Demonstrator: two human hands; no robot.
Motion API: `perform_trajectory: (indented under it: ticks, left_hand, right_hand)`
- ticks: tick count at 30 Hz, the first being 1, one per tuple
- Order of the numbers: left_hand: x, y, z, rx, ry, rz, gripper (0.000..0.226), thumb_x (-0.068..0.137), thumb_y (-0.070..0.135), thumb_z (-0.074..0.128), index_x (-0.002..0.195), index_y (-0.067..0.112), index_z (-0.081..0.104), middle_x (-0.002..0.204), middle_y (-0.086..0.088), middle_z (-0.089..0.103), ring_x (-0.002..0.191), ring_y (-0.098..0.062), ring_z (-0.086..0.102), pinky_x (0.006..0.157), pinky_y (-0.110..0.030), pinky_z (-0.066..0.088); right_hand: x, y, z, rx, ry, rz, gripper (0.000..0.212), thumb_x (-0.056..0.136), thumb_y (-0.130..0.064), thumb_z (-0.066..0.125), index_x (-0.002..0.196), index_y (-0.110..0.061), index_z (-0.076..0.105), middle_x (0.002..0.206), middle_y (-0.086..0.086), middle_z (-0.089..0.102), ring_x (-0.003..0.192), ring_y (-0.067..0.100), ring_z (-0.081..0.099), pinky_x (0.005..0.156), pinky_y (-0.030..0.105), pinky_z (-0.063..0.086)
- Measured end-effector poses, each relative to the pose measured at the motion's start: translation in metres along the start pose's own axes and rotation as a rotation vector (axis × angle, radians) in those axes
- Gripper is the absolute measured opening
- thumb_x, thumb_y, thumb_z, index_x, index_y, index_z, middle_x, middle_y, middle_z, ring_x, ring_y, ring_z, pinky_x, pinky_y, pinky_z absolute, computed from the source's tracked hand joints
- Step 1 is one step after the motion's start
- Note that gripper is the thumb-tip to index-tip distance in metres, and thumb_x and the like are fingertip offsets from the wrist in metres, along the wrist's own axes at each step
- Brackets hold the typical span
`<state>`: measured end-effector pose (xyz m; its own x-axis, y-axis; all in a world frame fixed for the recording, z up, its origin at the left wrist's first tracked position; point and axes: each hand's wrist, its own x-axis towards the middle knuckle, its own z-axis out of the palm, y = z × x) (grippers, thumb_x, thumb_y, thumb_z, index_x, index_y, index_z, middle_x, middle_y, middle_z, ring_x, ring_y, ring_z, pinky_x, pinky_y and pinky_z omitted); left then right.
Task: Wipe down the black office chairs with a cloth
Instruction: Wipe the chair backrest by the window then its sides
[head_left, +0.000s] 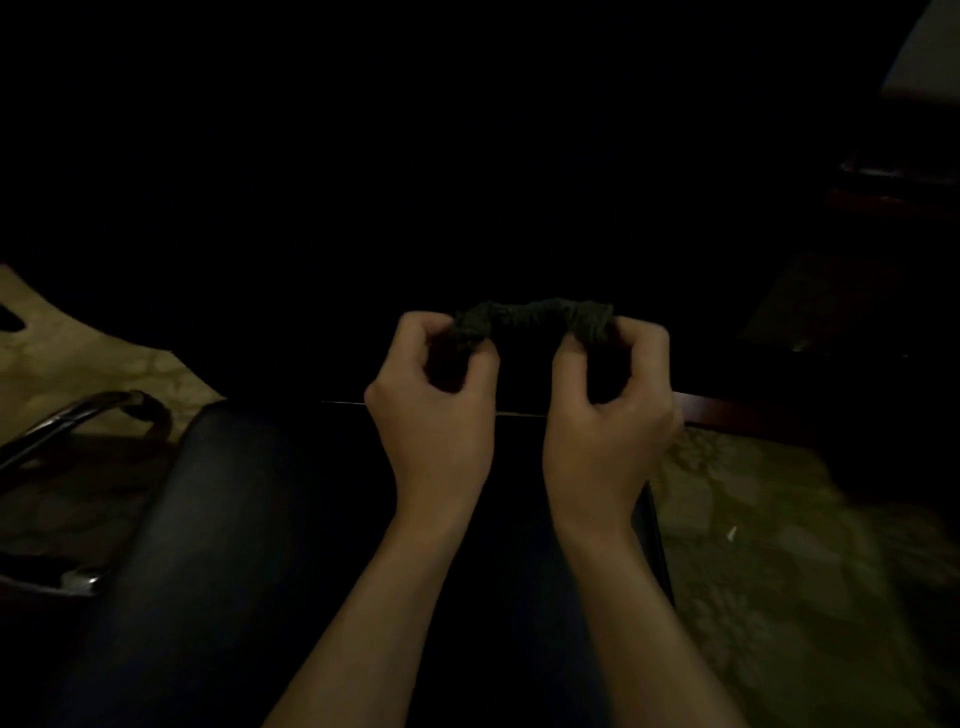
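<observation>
The scene is very dark. A bunched dark green cloth (535, 318) stretches between both hands above a black office chair (208, 519). My left hand (436, 400) grips the cloth's left end with curled fingers. The right end is pinched by my right hand (613, 405). The chair's smooth black padded surface fills the lower middle, beneath my forearms. Most of the cloth's lower part is lost in shadow.
A chrome armrest or chair frame (78, 421) curves at the left. Patterned beige carpet (779, 545) lies to the right and left. A dark red wooden furniture edge (727, 413) runs behind my right hand. More dark furniture stands at the upper right (893, 187).
</observation>
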<state>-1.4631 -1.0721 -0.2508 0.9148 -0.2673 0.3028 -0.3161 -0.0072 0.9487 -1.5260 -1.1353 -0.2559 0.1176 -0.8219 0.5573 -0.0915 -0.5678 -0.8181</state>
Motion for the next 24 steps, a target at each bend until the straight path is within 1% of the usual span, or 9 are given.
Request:
perform_trajectory:
  ticks: [2,4,6,8,11,12,16,21,24]
  left_hand:
    - [0.0,0.002,0.003,-0.008,0.029,-0.079,0.014,0.085,0.008,0.068,0.085,0.019,0.06,0.076,0.006,0.066,0.07,-0.002,0.063,0.062,-0.011,0.045]
    - [-0.003,0.007,0.007,-0.02,0.046,-0.147,0.013,0.085,0.008,0.068,0.085,0.018,0.061,0.077,0.007,0.067,0.072,-0.001,0.064,0.064,-0.012,0.046]
    - [-0.007,0.015,0.012,-0.033,0.044,-0.174,0.015,0.085,0.006,0.068,0.085,0.019,0.06,0.078,0.006,0.067,0.073,-0.001,0.064,0.064,-0.012,0.047]
    - [-0.01,0.019,0.017,-0.043,0.04,-0.18,0.017,0.085,0.004,0.068,0.085,0.019,0.06,0.078,0.007,0.067,0.073,-0.002,0.064,0.063,-0.011,0.046]
    - [-0.013,0.018,0.025,-0.075,0.032,-0.16,0.02,0.084,0.002,0.067,0.084,0.02,0.06,0.076,0.008,0.066,0.072,-0.001,0.063,0.062,-0.01,0.046]
    - [-0.014,0.016,0.026,-0.077,0.026,-0.147,0.021,0.084,0.002,0.067,0.083,0.021,0.059,0.076,0.008,0.066,0.072,-0.001,0.063,0.062,-0.01,0.046]
    - [-0.013,0.005,0.032,-0.065,0.019,-0.09,0.02,0.084,0.002,0.066,0.084,0.02,0.059,0.073,0.01,0.065,0.068,-0.003,0.062,0.061,-0.013,0.046]
    - [-0.012,0.002,0.029,-0.048,0.007,-0.035,0.022,0.086,0.002,0.065,0.084,0.022,0.059,0.073,0.011,0.063,0.069,-0.001,0.06,0.061,-0.012,0.045]
    - [-0.011,0.0,0.022,-0.086,-0.039,-0.01,0.019,0.087,0.004,0.064,0.087,0.022,0.06,0.078,0.011,0.065,0.075,-0.002,0.063,0.064,-0.013,0.047]
  right_hand:
    - [-0.001,-0.001,0.002,-0.009,-0.004,0.042,0.009,0.089,-0.009,0.065,0.097,-0.008,0.061,0.084,-0.003,0.063,0.078,0.009,0.061,0.068,0.014,0.045]
    - [0.0,-0.003,0.001,-0.028,0.01,0.068,0.01,0.088,-0.01,0.066,0.097,-0.008,0.062,0.085,-0.001,0.064,0.078,0.01,0.062,0.069,0.011,0.044]
    - [0.001,-0.004,-0.004,-0.046,0.026,0.084,0.01,0.087,-0.01,0.066,0.096,-0.007,0.062,0.085,-0.001,0.064,0.078,0.008,0.061,0.069,0.009,0.043]
    - [0.001,-0.002,-0.008,-0.054,0.022,0.084,0.01,0.088,-0.012,0.066,0.096,-0.007,0.062,0.084,-0.002,0.064,0.077,0.005,0.06,0.068,0.011,0.044]
    - [0.004,0.006,-0.016,-0.065,0.024,0.043,0.015,0.089,-0.019,0.064,0.097,-0.007,0.063,0.085,-0.001,0.065,0.078,0.01,0.064,0.064,0.022,0.051]
    - [0.004,0.009,-0.018,-0.062,0.029,0.033,0.015,0.089,-0.021,0.063,0.097,-0.008,0.063,0.085,-0.001,0.066,0.078,0.011,0.064,0.064,0.024,0.051]
    - [0.003,0.017,-0.021,-0.04,0.055,0.01,0.016,0.089,-0.021,0.063,0.097,-0.008,0.063,0.084,-0.004,0.065,0.075,0.006,0.062,0.065,0.013,0.047]
    - [0.002,0.019,-0.02,-0.02,0.034,-0.008,0.012,0.088,-0.018,0.064,0.097,-0.011,0.062,0.082,-0.004,0.064,0.074,0.008,0.062,0.062,0.021,0.05]
    - [0.001,0.019,-0.017,0.022,0.016,-0.001,0.015,0.088,-0.02,0.062,0.098,-0.009,0.063,0.084,-0.003,0.065,0.078,0.01,0.064,0.064,0.027,0.052]
